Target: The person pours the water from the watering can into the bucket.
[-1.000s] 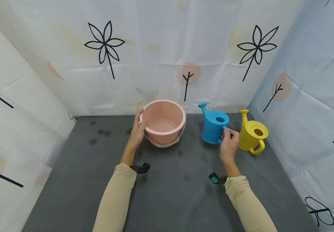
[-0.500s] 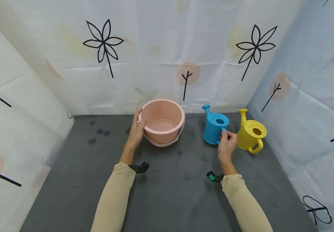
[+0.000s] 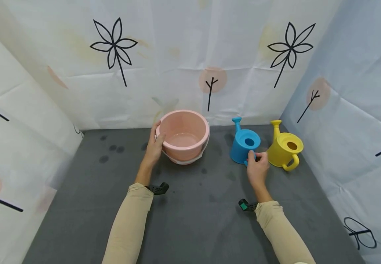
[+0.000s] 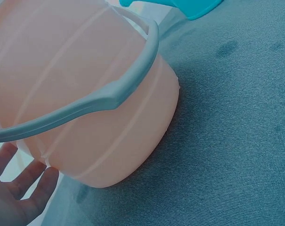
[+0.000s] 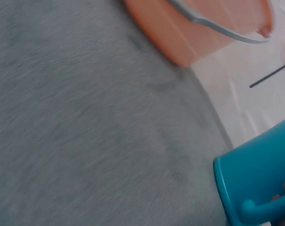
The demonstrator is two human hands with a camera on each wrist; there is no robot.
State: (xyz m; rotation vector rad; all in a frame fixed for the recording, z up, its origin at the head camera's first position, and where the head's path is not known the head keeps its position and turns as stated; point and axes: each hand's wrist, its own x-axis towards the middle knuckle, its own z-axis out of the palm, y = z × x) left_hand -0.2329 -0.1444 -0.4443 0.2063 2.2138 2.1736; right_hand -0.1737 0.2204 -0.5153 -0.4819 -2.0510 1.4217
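Note:
A pink bucket [image 3: 183,152] stands by the back wall, its pale handle [image 4: 116,92] hanging down the outside. My left hand [image 3: 153,146] grips its left side, with the thumb at the rim and fingers [image 4: 41,188] against the outer wall. Right of the bucket is a blue watering can [image 3: 240,146], upright, spout toward the back. My right hand [image 3: 257,167] pinches its handle [image 5: 264,212] between thumb and fingers; the fingertips are partly hidden in the right wrist view. Beside that hand stands a yellow watering can [image 3: 281,152].
All three vessels are on a dark grey cloth surface [image 3: 197,220] with a few darker spots at the back left. White patterned sheets [image 3: 170,47] rise behind it and along both sides. The yellow can is close to the right-hand sheet [image 3: 349,146].
The blue watering can has turned slightly, its spout swinging right and its handle coming left with my right hand. My left hand keeps its place on the bucket. The head view has shifted a little.

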